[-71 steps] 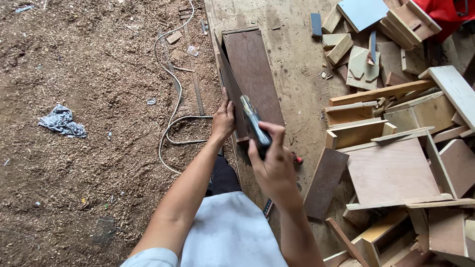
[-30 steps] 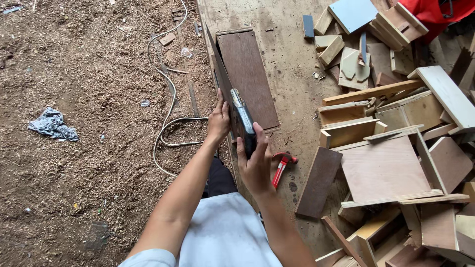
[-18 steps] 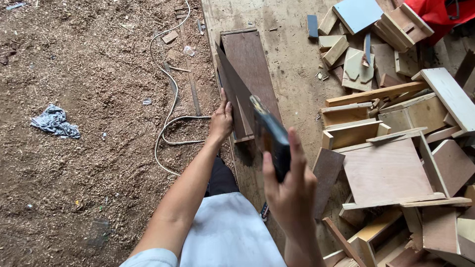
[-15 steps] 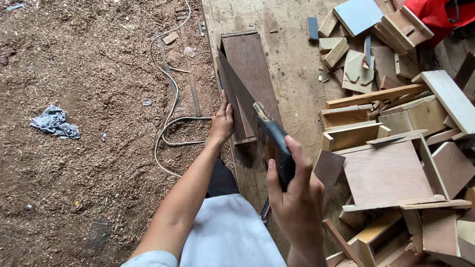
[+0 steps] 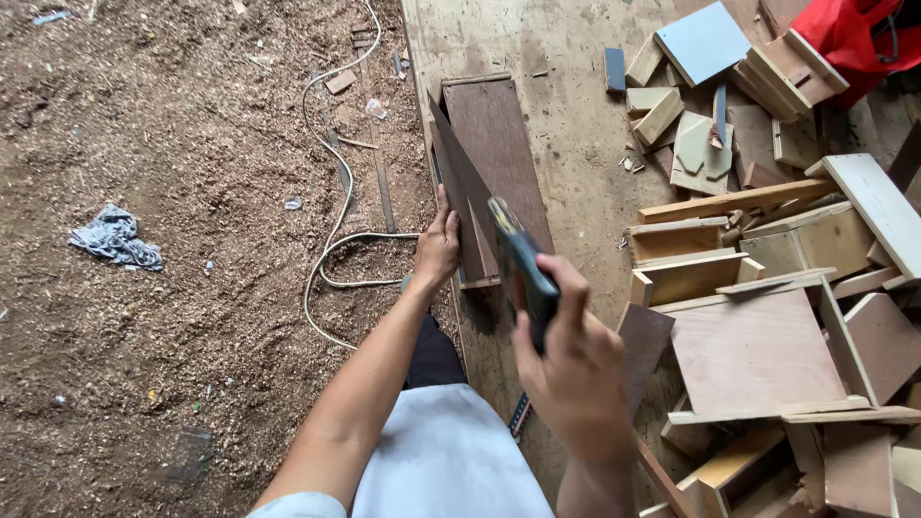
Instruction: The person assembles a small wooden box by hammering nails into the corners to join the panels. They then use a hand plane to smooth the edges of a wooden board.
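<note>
Brown board: a dark brown board (image 5: 499,158) lies flat on the pale plywood sheet (image 5: 566,115), running from 12 toward 6 o'clock just ahead of the person's knees.
Saw: a handsaw (image 5: 480,206) crosses the board on a slant, blade tip at about 11 o'clock, dark handle at 5 o'clock.
Right hand: the right hand (image 5: 576,369) is wrapped tight around the saw handle, forefinger laid along it, raised above the board's near end.
Left hand: the left hand (image 5: 438,247) is cupped against the board's left edge, fingers curled on the wood, just beside the blade at 9 o'clock of it.
Cable: a white cable (image 5: 336,245) loops through the sawdust floor (image 5: 192,288) at 9 o'clock of the left hand.
Offcuts: a heap of plywood offcuts (image 5: 767,317) fills the 3 o'clock side, close by the right elbow.
Rag: a grey rag (image 5: 117,240) lies well apart at 9 o'clock.
Risk, fingers: the steadying thumb sits so near the teeth that a skipping blade could likely nick it.
Risk, board: held by one hand only, unclamped, the board may slide or twist and pinch the blade.
Risk, elbow: a long pull could knock the offcut heap.
</note>
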